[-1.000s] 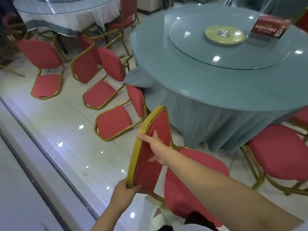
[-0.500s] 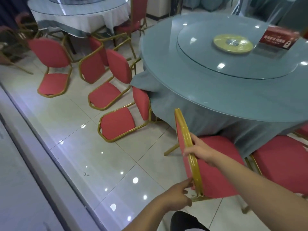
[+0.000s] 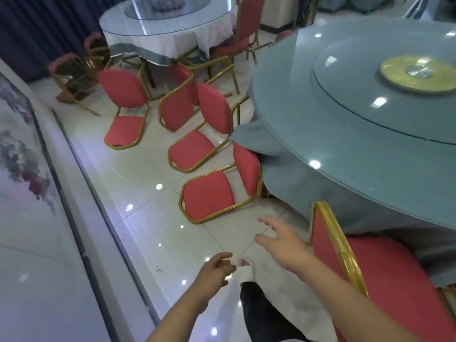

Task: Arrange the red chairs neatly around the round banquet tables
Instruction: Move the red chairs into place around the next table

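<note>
Head view: glossy tiled floor around teal-clothed banquet table.

A glossy pale tiled floor reflects bright ceiling spots. Left of that floor runs a wall panel painted with dark floral branches. Beyond the floor's far left corner hangs a dark blue curtain. A small dark scribble marks one tile.
</note>
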